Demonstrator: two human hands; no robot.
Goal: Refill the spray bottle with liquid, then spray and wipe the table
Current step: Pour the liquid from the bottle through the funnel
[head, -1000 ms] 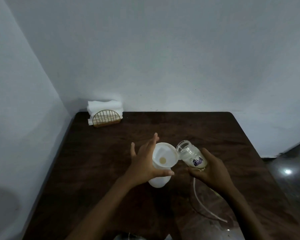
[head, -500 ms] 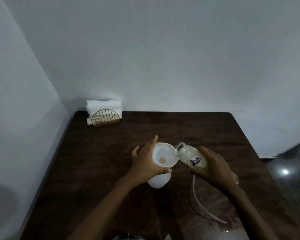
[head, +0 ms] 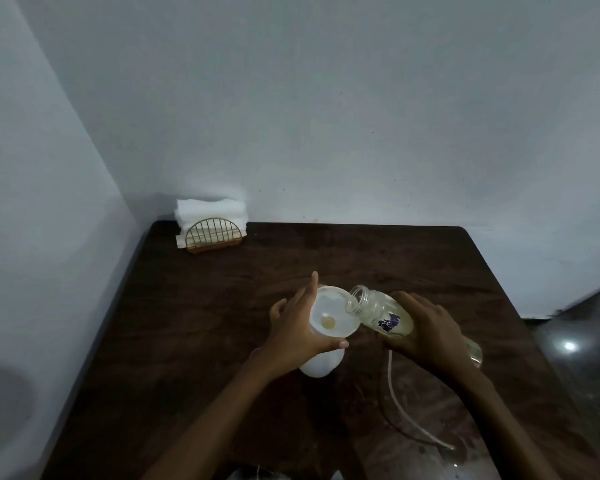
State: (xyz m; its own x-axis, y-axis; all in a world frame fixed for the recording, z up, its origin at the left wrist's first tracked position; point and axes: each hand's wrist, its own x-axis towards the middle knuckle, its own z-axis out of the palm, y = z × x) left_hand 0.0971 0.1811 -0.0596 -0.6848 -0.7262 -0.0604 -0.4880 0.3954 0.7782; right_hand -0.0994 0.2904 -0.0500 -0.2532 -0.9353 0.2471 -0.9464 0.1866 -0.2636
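A white funnel (head: 329, 313) sits in the neck of a white bottle (head: 321, 365) standing mid-table. My left hand (head: 291, 330) holds the funnel's rim, thumb across the front and index finger pointing up behind it. My right hand (head: 426, 330) grips a clear bottle (head: 378, 310) with a purple label and pale yellowish liquid. That bottle is tilted left, its open mouth over the funnel's right edge. A small pool of liquid lies at the funnel's bottom.
A thin white tube (head: 399, 410) lies on the dark wooden table (head: 361, 251) below my right hand. A gold wire holder with white napkins (head: 212, 233) stands at the back left corner against the wall. Walls close the left and back sides.
My right hand has tilted the clear bottle further down, bringing its mouth over the funnel's edge. My left hand has kept its hold on the funnel.
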